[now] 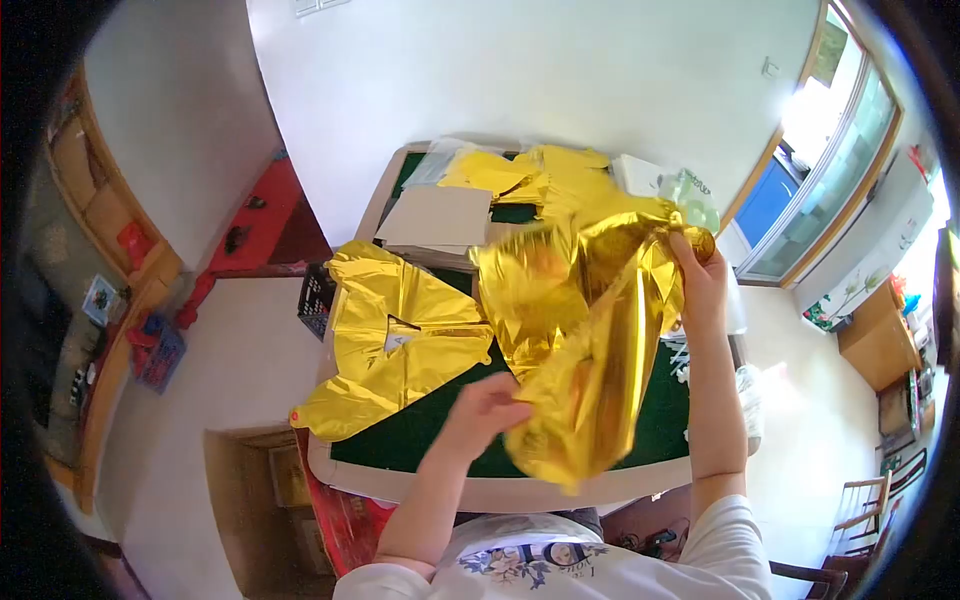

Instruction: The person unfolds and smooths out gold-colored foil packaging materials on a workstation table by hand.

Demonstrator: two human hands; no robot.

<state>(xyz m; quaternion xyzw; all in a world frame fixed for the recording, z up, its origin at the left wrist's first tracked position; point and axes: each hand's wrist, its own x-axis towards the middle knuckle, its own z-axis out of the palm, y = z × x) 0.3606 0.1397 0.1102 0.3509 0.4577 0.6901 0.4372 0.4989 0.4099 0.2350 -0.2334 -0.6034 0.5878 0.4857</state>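
Note:
A large shiny gold foil balloon, flat and uninflated, hangs crumpled over the table in front of me. My right hand is closed around its upper right part, with a bunched end of foil sticking out beside the fingers. At the lower left edge of the same foil, my left hand has its thumb and fingers drawn together on it; the fingertips are slightly blurred. Another flat gold foil balloon lies spread on the left of the table, a small triangular piece showing dark and white at its middle.
The table has a green top and pale rim. A stack of grey-white card, more gold foil pieces, clear plastic bags and a roll of green-tinted tape lie toward the back. An open cardboard box stands on the floor at left.

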